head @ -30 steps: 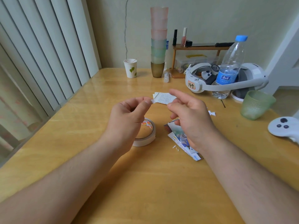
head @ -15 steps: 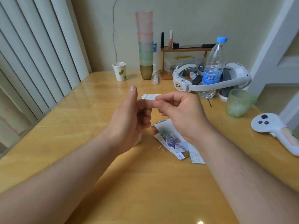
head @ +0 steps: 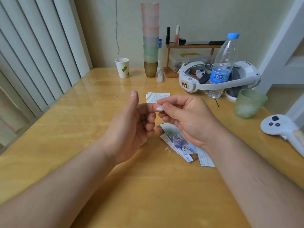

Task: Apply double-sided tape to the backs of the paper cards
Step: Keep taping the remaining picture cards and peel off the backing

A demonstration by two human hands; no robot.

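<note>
My right hand (head: 189,119) pinches a small white piece of tape (head: 159,109) between thumb and forefinger. The piece touches the tip of my left hand's (head: 130,129) outstretched forefinger; that hand's thumb points up and its other fingers are curled. Both hands hover above the table. A fanned stack of printed paper cards (head: 179,143) lies beneath my right hand. Folded white papers with small print (head: 158,96) lie farther back. My left hand hides the tape roll (head: 144,142) except for a sliver.
On the wooden table (head: 82,129) stand a water bottle (head: 222,66), a white headset (head: 218,79), a green glass cup (head: 248,104), a white controller (head: 279,127), stacked cups (head: 150,40), a paper cup (head: 123,67) and a small shelf (head: 189,46). Blinds hang at the left.
My left thumb has lifted away and points up, and its forefinger now stretches toward my right hand, which pinches the tape piece. My left hand now covers the tape roll.
</note>
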